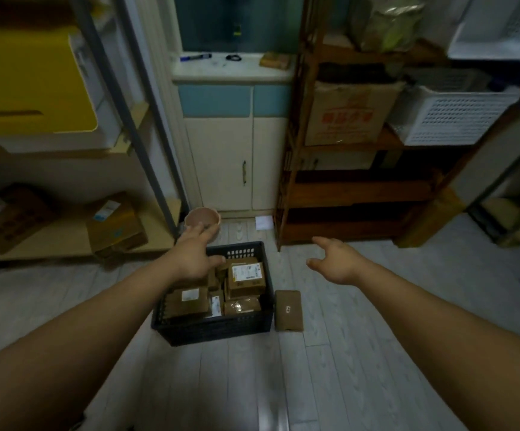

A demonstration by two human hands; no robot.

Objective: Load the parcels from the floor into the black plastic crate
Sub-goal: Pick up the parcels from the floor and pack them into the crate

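The black plastic crate [218, 329] stands on the floor in the middle of the view, holding several brown cardboard parcels [246, 276] with white labels. One flat brown parcel [288, 310] lies on the floor against the crate's right side. My left hand [195, 255] hovers over the crate's far left corner, fingers spread, holding nothing. My right hand [336, 261] is stretched out to the right of the crate, above the floor, also with fingers apart and nothing in it.
A pink bowl [202, 219] sits on the floor behind the crate. A wooden shelf unit [346, 194] stands at the right, a metal rack with cardboard boxes [115, 227] at the left, a white cabinet [237, 169] straight ahead. A white paper [264, 223] lies by the cabinet.
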